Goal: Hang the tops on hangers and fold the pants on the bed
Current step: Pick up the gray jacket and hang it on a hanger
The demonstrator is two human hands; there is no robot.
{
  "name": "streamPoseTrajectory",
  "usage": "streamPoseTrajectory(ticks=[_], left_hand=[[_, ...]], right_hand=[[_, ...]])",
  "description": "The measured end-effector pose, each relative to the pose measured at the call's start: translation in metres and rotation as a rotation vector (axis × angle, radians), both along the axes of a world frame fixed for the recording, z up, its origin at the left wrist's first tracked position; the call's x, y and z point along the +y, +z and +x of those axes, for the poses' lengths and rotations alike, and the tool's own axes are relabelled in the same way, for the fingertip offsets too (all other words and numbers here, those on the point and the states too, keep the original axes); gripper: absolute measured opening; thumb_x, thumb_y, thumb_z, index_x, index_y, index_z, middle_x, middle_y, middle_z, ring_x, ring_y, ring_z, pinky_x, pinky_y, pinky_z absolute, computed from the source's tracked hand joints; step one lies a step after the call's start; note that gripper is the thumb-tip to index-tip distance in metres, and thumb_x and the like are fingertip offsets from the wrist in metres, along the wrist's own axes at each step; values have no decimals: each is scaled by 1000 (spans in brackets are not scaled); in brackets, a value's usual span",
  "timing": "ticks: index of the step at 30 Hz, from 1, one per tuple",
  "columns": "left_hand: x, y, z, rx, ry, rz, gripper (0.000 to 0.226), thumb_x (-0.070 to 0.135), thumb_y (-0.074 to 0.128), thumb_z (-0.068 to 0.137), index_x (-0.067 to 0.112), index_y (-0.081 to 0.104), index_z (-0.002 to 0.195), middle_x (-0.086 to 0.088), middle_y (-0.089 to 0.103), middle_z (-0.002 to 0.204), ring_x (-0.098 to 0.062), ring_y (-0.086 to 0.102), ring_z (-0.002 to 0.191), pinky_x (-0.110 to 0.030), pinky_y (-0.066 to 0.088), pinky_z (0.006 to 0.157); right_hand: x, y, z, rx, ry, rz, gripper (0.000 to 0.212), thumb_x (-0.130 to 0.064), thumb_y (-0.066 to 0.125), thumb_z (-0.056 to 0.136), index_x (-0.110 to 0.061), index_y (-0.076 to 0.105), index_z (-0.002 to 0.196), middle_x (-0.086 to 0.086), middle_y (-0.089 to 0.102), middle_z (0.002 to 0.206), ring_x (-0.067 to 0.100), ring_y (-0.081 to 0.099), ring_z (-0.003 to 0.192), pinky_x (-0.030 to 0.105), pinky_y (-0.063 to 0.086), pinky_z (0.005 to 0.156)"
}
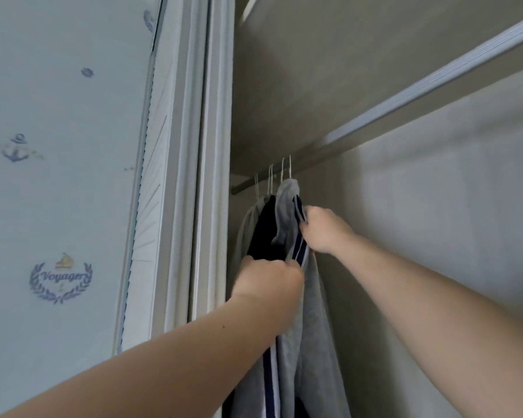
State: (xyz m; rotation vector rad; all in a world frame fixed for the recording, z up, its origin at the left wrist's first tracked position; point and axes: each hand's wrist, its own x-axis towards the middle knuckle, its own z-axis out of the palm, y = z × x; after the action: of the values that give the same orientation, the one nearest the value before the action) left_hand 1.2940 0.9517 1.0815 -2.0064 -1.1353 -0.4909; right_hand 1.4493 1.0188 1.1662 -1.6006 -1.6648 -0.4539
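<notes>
Up at the rail, each hand, left hand (269, 282) and right hand (322, 229), grips the navy-striped grey top (310, 312).

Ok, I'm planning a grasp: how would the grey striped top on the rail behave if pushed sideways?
Probably floppy: the grey striped top hangs in soft folds. It would likely swing or slide along the rail, carried only by a thin hanger hook.
</notes>
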Motion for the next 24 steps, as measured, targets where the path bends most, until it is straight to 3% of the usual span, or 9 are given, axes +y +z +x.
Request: streamPoseTrajectory(ticks=[4,9,14,17,20,24], left_hand=[[23,-1,10,84,86,-72,27,13,56,95,11,47,120,-7,65,107,-28,64,96,-37,30,75],[38,-7,11,99,128,-140,29,14,53,97,10,46,126,-8,65,114,-28,64,99,-35,38,77],[37,-12,14,123,134,-162,32,16,56,96,10,45,126,-9,65,114,-28,65,98,-35,37,77],[33,-16,14,107,119,-181,32,18,55,97,10,45,127,-9,64,114,-26,62,94,-36,38,79],[23,-19,7,93,104,-149,33,20,55,96,13,48,127,-9,62,118,-28,54,107,-40,36,89],[-6,-26,-12,136,52,-11,31,21,53,92,14,55,122,-8,60,123,-32,41,125,-54,16,113]], right_hand=[[39,-4,-2,30,30,-41,28,-16,41,99,-16,59,121,14,67,109,29,64,85,32,49,72],[63,-20,-3,104,74,-62,33,-19,39,101,-18,53,131,14,65,118,32,67,94,43,57,87],[55,-39,16,98,132,56,48,-47,41,105,-27,39,148,13,64,129,35,64,107,46,55,88],[37,-49,24,109,216,98,54,-54,37,103,-36,28,153,8,58,139,27,61,110,38,50,86],[10,-59,27,-13,201,102,58,-58,28,102,-39,17,155,2,37,156,25,37,139,40,37,104],[-38,-66,16,-266,23,332,65,-60,18,98,-33,18,157,-4,32,157,22,26,145,49,31,111]])
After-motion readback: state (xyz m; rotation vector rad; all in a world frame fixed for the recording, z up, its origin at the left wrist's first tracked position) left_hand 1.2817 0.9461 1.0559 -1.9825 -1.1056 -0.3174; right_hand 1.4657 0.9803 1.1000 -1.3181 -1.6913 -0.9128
